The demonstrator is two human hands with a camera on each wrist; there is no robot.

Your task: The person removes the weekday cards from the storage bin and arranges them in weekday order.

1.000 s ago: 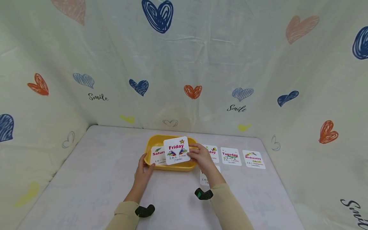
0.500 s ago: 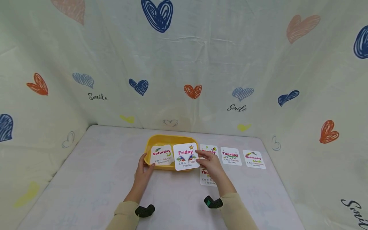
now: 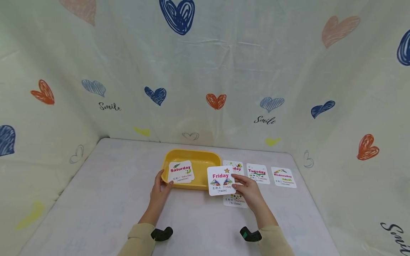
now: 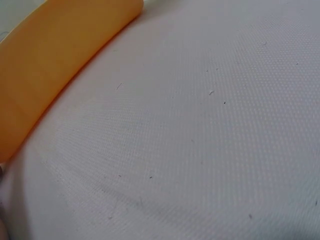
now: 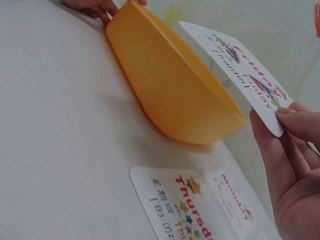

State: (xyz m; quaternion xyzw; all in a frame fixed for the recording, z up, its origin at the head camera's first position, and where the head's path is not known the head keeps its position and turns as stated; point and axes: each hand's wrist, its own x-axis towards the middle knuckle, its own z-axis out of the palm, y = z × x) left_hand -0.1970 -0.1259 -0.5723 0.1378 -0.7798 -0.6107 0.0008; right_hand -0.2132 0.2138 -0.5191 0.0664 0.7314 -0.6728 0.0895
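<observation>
My right hand (image 3: 251, 193) pinches a white Friday card (image 3: 221, 180) by its right edge, thumb on the printed face in the right wrist view. The card is raised, overlapping the front right corner of a yellow tray (image 3: 205, 167) in the head view. My left hand (image 3: 159, 195) grips the tray's front left rim with thumb and fingers. Inside the tray, a Saturday card (image 3: 180, 171) lies face up, with another card edge showing beneath it. A Thursday card (image 5: 172, 205) lies on the table below my right hand, partly covered in the head view.
To the tray's right, a Monday card (image 3: 235, 165), a Tuesday card (image 3: 257, 173) and a Wednesday card (image 3: 283, 177) form a row on the white table (image 3: 105, 199). A curtain (image 3: 179, 67) printed with hearts stands behind and at the sides.
My right hand has carried the Friday card rightward and nearer, from above the tray to past its front right corner. This uncovers the Saturday card. My left hand stays at the tray.
</observation>
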